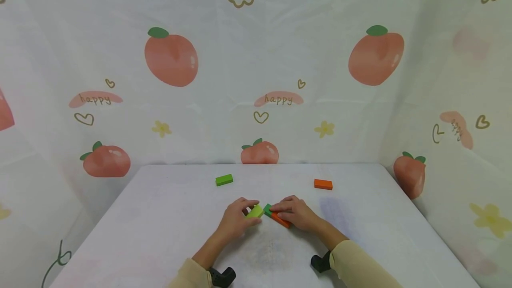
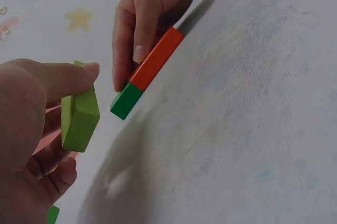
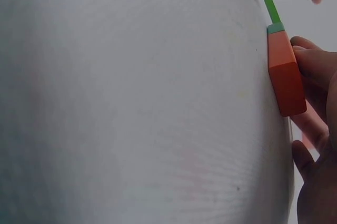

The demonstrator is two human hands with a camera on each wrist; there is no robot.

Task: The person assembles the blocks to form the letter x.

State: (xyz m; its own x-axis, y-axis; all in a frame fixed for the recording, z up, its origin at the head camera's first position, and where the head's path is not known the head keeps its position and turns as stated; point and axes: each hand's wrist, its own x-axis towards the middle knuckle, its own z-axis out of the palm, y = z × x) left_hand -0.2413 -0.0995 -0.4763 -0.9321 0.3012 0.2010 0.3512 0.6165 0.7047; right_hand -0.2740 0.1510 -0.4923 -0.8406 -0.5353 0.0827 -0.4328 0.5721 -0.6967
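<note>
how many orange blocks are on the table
2: one orange block touched by the right hand, end to end with a dark green block; another orange block farther back, toward the right. Any behind the hand wouldn't show.

A green block [image 1: 224, 180] and an orange block [image 1: 323, 184] are lying well apart toward the back of the tabletop [image 1: 168, 217]; behind, a pale cloth [image 1: 224, 48] is hanging, showing red fruits [image 1: 171, 60], yellow flowers [image 1: 324, 129] and hearts [image 1: 261, 117].

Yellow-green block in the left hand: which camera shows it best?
Left wrist. The yellow-green block appears largest there, its end face clear, though the left hand covers part. Head shows it small and farther off; right wrist catches only a piece, cropped at the top edge.
</note>
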